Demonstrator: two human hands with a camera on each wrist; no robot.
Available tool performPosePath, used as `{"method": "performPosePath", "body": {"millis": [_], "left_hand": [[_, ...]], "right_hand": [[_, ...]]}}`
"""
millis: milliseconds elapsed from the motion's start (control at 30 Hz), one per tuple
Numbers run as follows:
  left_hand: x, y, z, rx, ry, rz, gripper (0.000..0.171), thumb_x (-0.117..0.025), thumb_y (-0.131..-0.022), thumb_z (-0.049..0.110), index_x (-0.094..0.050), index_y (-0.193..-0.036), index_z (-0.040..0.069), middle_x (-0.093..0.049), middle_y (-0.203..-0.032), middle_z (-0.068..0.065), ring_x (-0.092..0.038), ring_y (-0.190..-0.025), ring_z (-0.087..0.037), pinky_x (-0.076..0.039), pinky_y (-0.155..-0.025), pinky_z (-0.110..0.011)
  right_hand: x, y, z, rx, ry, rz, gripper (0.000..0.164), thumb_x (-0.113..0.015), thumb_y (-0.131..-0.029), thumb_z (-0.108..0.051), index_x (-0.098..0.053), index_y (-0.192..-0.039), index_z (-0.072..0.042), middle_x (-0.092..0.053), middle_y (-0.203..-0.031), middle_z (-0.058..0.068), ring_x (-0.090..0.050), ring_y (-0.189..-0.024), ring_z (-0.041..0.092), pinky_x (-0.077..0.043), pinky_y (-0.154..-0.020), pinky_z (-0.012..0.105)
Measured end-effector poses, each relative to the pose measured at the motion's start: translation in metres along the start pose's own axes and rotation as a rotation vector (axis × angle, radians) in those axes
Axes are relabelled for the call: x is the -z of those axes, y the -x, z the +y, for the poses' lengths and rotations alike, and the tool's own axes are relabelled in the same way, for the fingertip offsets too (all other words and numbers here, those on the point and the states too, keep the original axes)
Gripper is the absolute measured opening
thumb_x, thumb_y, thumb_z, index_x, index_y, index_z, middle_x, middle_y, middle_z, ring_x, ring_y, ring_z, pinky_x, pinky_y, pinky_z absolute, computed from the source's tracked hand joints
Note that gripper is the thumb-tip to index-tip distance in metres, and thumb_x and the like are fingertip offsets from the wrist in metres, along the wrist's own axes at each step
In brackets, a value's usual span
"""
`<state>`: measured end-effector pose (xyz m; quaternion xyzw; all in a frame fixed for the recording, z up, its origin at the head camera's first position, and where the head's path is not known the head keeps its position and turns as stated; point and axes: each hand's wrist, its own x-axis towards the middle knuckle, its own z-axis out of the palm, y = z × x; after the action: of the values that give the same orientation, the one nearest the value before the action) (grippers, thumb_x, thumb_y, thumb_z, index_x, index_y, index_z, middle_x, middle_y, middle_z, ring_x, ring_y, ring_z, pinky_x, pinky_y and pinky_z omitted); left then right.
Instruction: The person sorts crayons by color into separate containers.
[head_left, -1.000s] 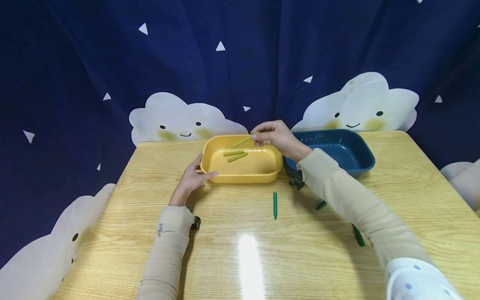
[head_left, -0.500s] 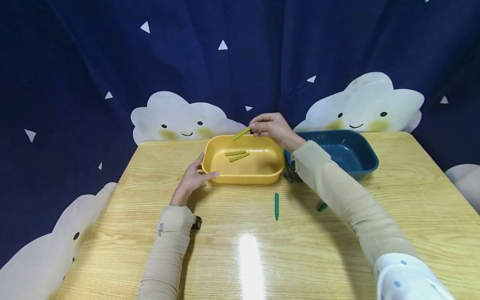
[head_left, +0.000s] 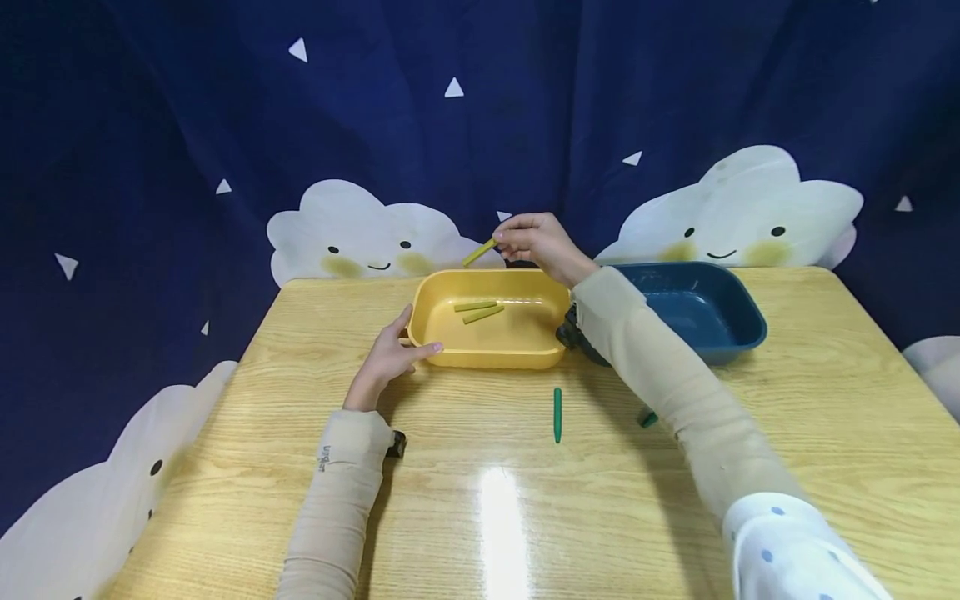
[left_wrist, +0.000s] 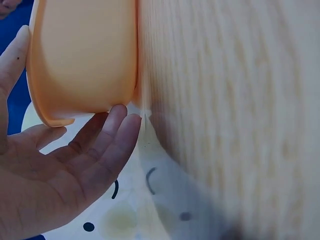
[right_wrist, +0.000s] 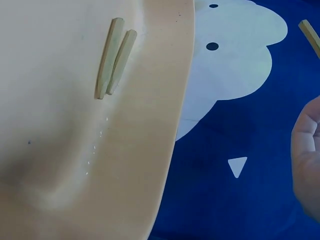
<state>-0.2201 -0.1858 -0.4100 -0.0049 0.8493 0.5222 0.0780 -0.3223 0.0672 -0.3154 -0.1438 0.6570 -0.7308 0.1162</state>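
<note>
A yellow crayon [head_left: 480, 252] is pinched between the thumb and fingers of my right hand [head_left: 542, 244], raised above the far rim of a yellow basin [head_left: 491, 359]. The right wrist view catches only part of that hand and the crayon's end, at the right border. Two more yellow crayons [right_wrist: 111, 60] lie side by side on the basin's floor. My left hand [head_left: 388, 358] grips the basin's left end, thumb along the near rim. In the left wrist view its fingers [left_wrist: 107, 145] touch the basin's end wall from outside.
A dark blue basin [head_left: 752, 325] stands to the right, partly behind the right forearm. One green crayon [head_left: 557, 415] lies on the wooden table [head_left: 450, 483] in front of the yellow basin. Another green crayon [head_left: 648, 419] is half hidden by the right sleeve. A blue curtain [head_left: 390, 108] hangs behind.
My right hand has risen and moved slightly back with the yellow crayon, from inside the yellow basin to above its far rim. My left hand keeps its grip on the basin.
</note>
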Motion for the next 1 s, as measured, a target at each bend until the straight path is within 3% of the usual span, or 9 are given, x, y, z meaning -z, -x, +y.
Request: {"method": "performPosePath", "body": {"millis": [233,500,633,800,1000], "left_hand": [[-0.001,0.001,0.002,0.018,0.005,-0.007,0.095,-0.074,-0.077,0.026,-0.010,-0.147,0.016,-0.042,-0.124,-0.022,-0.048,-0.084,-0.023,-0.051,-0.067,-0.042],[0.000,-0.002,0.000,0.026,0.000,-0.002,0.095,-0.074,-0.077,0.026,-0.010,-0.147,0.017,-0.043,-0.122,-0.021,-0.050,-0.071,-0.026,-0.051,-0.064,-0.041],[0.001,-0.002,0.001,0.040,0.005,-0.021,0.096,-0.074,-0.077,0.027,-0.009,-0.147,0.018,-0.042,-0.124,-0.022,-0.051,-0.075,-0.030,-0.051,-0.065,-0.043],[0.003,0.008,0.017,0.045,0.028,-0.038,0.095,-0.073,-0.078,0.021,-0.008,-0.147,0.012,-0.040,-0.125,-0.026,-0.049,-0.078,-0.029,-0.049,-0.069,-0.050],[0.004,0.024,0.037,0.036,-0.007,-0.030,0.089,-0.069,-0.082,0.017,-0.008,-0.146,0.007,-0.040,-0.124,-0.029,-0.048,-0.072,-0.024,-0.047,-0.072,-0.053]], "right_hand": [[-0.005,-0.015,0.012,-0.067,-0.041,0.011,0.005,-0.062,-0.084,-0.001,-0.066,-0.083,0.000,-0.062,-0.072,0.011,-0.055,-0.059,0.017,-0.049,-0.058,0.026],[-0.007,-0.027,0.026,-0.126,-0.037,-0.012,0.021,-0.060,-0.087,-0.002,-0.059,-0.102,0.012,-0.063,-0.076,0.015,-0.057,-0.060,0.016,-0.050,-0.057,0.024],[-0.006,-0.033,0.030,-0.147,-0.031,-0.030,0.027,-0.059,-0.087,-0.003,-0.056,-0.108,0.014,-0.063,-0.078,0.016,-0.058,-0.061,0.017,-0.051,-0.058,0.024],[-0.006,-0.038,0.037,-0.203,0.055,-0.100,0.026,-0.057,-0.088,-0.001,-0.057,-0.110,0.013,-0.065,-0.081,0.015,-0.061,-0.064,0.017,-0.052,-0.063,0.027],[-0.009,-0.041,0.047,-0.251,0.184,-0.217,0.023,-0.056,-0.088,-0.001,-0.059,-0.107,0.011,-0.066,-0.083,0.012,-0.063,-0.068,0.016,-0.050,-0.080,0.040]]}}
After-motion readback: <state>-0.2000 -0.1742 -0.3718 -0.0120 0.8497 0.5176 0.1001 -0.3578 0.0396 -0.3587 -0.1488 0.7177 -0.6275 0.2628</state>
